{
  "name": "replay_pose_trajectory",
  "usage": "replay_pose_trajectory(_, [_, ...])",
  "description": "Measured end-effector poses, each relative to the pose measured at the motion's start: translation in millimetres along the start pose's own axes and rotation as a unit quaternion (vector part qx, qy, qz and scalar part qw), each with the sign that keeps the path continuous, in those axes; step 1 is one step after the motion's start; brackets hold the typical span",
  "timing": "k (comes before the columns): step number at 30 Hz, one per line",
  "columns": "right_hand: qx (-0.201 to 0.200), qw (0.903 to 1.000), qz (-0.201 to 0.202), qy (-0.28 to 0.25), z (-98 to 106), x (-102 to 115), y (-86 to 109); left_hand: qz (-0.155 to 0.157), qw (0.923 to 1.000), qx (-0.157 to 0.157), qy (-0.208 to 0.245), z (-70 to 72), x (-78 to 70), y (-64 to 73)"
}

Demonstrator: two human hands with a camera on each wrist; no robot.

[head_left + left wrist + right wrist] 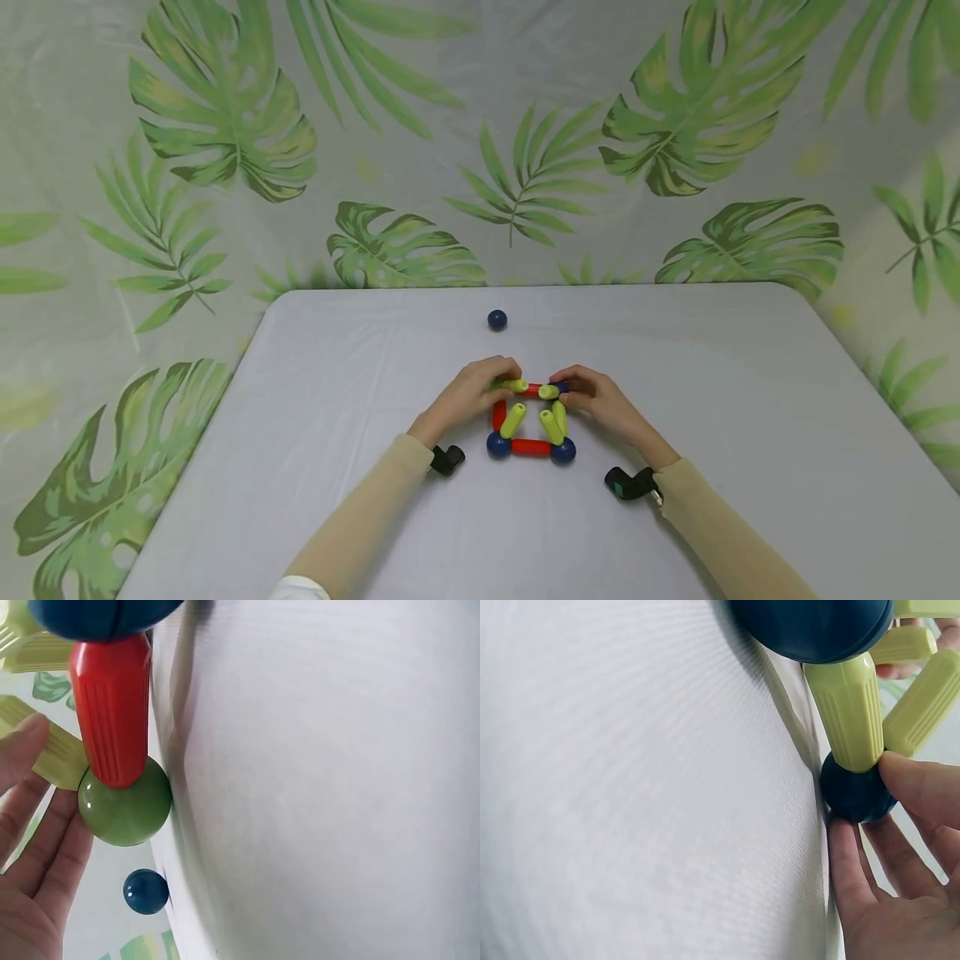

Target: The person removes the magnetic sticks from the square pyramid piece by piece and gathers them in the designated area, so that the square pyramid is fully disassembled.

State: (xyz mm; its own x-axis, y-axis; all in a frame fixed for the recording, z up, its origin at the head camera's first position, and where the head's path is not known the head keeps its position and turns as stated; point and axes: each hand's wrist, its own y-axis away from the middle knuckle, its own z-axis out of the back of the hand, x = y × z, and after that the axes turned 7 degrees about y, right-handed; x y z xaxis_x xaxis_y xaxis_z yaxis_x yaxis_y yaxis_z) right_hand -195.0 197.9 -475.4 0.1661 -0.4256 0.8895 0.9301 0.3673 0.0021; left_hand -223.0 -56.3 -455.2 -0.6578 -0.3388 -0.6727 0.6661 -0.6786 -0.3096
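Note:
A square frame of toy rods and balls lies on the table. Its front corners are a left blue ball (498, 444) and a right blue ball (563, 451), joined by a red rod (531, 448). At the far left corner my left hand (477, 387) pinches a yellow-green rod (56, 754) that slants up from a green ball (124, 810). My right hand (603, 405) grips the far right blue ball (853, 792) between thumb and fingers. From that ball another yellow-green rod (924, 703) slants upward. Two more yellow-green rods rise from the front corners.
A loose blue ball (497, 320) sits near the far edge of the white-covered table (360, 358). Behind it hangs a leaf-patterned cloth (420, 167). Black wrist cameras stick out below the left wrist (448, 460) and the right wrist (630, 483).

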Motion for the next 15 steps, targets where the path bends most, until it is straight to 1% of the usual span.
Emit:
replay_pose_trajectory(2, [0.0,1.0,-0.001,0.001,-0.3,0.3,-0.1,-0.007,0.9998,-0.012,-0.014,0.0,-0.1,-0.4])
replay_pose_trajectory(6, [-0.001,1.0,-0.003,0.0,-0.7,1.3,-0.2,0.003,0.9996,-0.028,-0.003,1.6,1.9,-1.9])
replay_pose_trajectory(9, [0.0,1.0,-0.004,-0.005,-0.8,1.7,-0.4,0.025,0.9984,-0.045,0.025,5.1,6.2,-1.9])
replay_pose_trajectory(11, [0.0,1.0,-0.005,-0.007,-0.8,2.0,-0.1,0.042,0.9957,-0.064,0.051,10.0,11.0,-0.9])
replay_pose_trajectory(13, [0.0,1.0,-0.005,-0.006,-0.8,2.2,0.3,0.062,0.992,-0.087,0.067,17.5,18.3,1.6])
replay_pose_trajectory(15, [0.0,1.0,-0.004,-0.005,-0.6,2.1,0.8,0.08,0.9882,-0.109,0.071,27.7,26.6,4.9])
